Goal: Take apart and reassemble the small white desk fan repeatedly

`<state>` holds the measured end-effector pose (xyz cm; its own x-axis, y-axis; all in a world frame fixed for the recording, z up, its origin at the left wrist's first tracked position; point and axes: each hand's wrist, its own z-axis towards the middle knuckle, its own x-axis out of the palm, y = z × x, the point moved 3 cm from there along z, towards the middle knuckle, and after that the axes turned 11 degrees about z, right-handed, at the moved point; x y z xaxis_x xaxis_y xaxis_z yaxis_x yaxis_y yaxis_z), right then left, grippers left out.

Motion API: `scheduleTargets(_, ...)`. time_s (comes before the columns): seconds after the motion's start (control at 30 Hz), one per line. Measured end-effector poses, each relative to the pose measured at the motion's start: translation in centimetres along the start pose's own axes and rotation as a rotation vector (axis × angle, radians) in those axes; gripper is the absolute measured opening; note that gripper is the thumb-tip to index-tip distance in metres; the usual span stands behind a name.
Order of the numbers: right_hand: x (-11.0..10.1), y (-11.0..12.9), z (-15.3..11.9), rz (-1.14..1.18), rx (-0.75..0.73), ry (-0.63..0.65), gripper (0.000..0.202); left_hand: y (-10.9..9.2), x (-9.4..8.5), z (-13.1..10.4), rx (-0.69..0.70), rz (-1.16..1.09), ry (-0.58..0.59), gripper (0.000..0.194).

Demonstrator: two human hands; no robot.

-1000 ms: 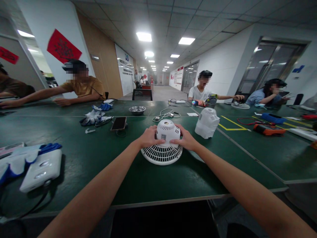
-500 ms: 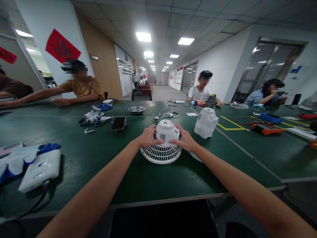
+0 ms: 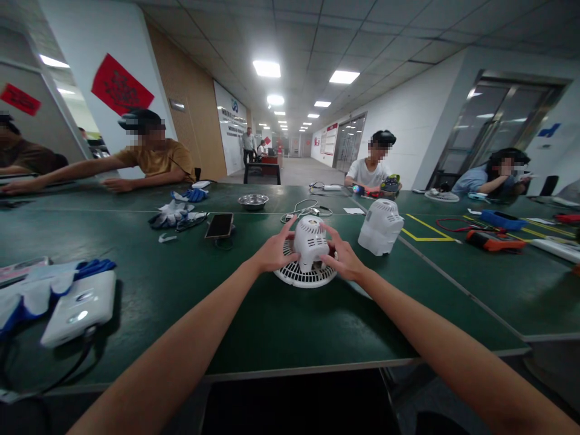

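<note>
A white fan head (image 3: pixel 310 241) rests on the green table with its round grille (image 3: pixel 304 279) face down and its vented motor housing on top. My left hand (image 3: pixel 273 249) is around the housing's left side, thumb low and fingers raised along it. On the opposite side my right hand (image 3: pixel 344 256) holds it the same way, its thumb by the notched lower part that faces me. The far side of the housing and some fingertips are hidden. Right of my hands stands a separate white plastic housing (image 3: pixel 381 227), upright.
A phone (image 3: pixel 220 226), gloves (image 3: pixel 176 215) and a metal bowl (image 3: pixel 252 201) lie to the left and back. Behind the fan is a white cable (image 3: pixel 312 207). A white device (image 3: pixel 81 308) sits near left. An orange meter (image 3: pixel 495 241) is at right. Other people sit across the table.
The fan head has turned between my hands: its label no longer shows and a notched part faces me. It has shifted slightly right and away. My fingers have lifted and spread somewhat.
</note>
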<state>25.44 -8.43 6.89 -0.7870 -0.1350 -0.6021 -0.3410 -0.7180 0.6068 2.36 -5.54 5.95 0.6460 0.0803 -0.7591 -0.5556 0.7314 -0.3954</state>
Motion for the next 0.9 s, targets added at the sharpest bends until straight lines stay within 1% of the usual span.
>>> scheduleTargets(0.1, 0.7, 0.1, 0.0, 0.037, 0.005, 0.035, 0.082, -0.3, 0.2, -0.2, 0.032, -0.024, 0.012, 0.114)
scheduleTargets(0.23, 0.6, -0.2, 0.1, 0.112, 0.043, 0.016, 0.089, -1.3, 0.4, 0.0, 0.036, 0.048, -0.035, 0.120)
scheduleTargets(0.4, 0.1, -0.4, 0.1, 0.192, 0.118, -0.009, 0.091, -2.6, 0.4, 0.5, 0.009, 0.117, -0.071, 0.114)
scheduleTargets(0.53, 0.1, -0.1, 0.2, 0.192, 0.134, -0.014, 0.091, -3.0, 0.1, 0.6, -0.010, 0.145, -0.075, 0.106)
scheduleTargets(0.73, 0.2, 0.1, 0.4, 0.148, 0.124, -0.002, 0.094, -2.9, -0.1, 0.5, -0.009, 0.119, -0.074, 0.101)
scheduleTargets(0.9, 0.2, 0.3, 0.3, 0.101, 0.108, 0.011, 0.093, -2.3, -0.2, 0.3, 0.014, 0.093, -0.034, 0.104)
